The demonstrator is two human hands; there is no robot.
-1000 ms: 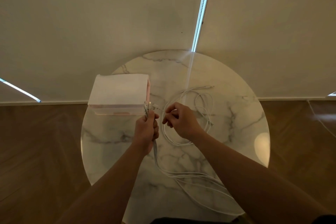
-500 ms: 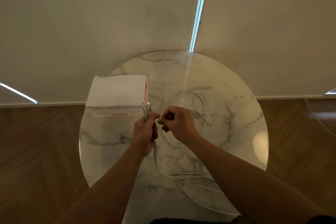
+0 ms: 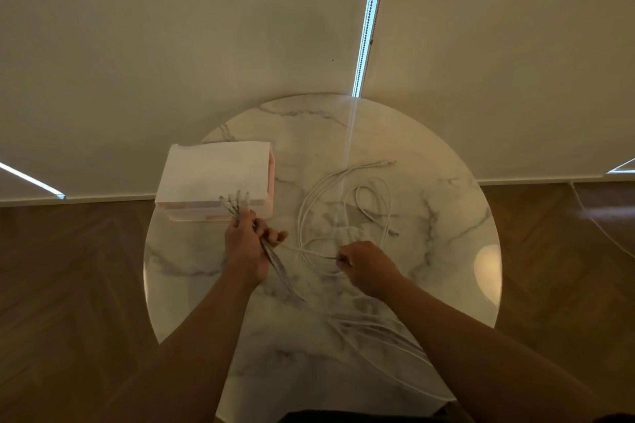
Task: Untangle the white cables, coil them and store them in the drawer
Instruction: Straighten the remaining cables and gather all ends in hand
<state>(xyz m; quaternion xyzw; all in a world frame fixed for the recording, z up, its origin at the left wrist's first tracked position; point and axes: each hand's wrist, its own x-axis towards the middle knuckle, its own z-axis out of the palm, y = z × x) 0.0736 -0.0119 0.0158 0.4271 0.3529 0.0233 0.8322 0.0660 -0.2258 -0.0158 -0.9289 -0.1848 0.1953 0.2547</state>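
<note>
Left hand [image 3: 245, 249] sits centre-left of the frame, fingers wrapped around a bunch of white cables [image 3: 343, 213], and the plug ends [image 3: 233, 199] fan out above the fist, right in front of the drawer box [image 3: 213, 175]. The box (white top, pinkish sides) stands on the upper left of the round marble table [image 3: 446, 251]; whether its drawer is open, I cannot tell. Right hand [image 3: 366, 268] is over at centre, fingers pinched shut on a single strand that runs taut across to the left fist. Behind the hands, loose loops lie on the marble toward the upper right, one plug pointing at the table's far edge. More strands trail down from the left hand and spread across the lower table, between the two forearms.
</note>
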